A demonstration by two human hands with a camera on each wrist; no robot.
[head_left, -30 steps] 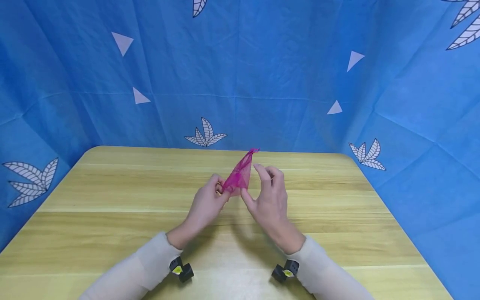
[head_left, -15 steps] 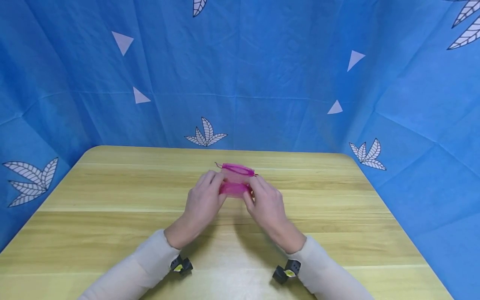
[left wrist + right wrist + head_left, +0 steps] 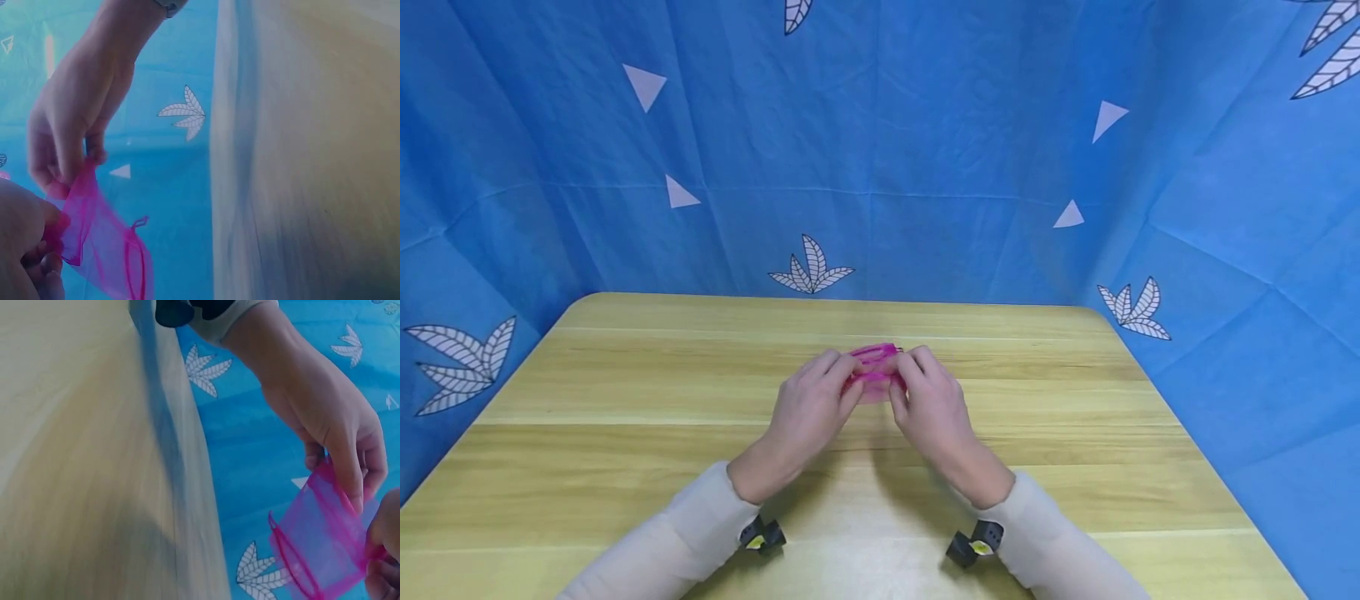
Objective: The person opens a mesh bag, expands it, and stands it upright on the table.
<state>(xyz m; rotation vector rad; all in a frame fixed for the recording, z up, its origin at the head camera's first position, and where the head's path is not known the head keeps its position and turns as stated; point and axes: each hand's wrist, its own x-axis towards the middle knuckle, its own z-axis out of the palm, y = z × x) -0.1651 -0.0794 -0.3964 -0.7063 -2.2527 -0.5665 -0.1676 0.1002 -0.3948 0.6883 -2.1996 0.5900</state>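
A small sheer pink organza drawstring bag is held up over the table between both hands. My left hand pinches its left side between thumb and fingers. On the right side, my right hand grips the fabric the same way, thumb toward me. The left wrist view shows the see-through bag stretched between the hands, with a cord loop at its gathered edge. In the right wrist view, the same darker cord band of the bag faces the table side. Fingers hide both side edges.
A light wood-grain table lies beneath the hands. Behind and beside it hangs a blue cloth backdrop with white leaf and triangle prints. Small black devices sit at the sleeve cuffs.
The right hand, its fingers raised a second ago, has closed on the bag's right side. The bag has turned from upright and pointed to spread between the hands, its corded edge now lower and nearer.
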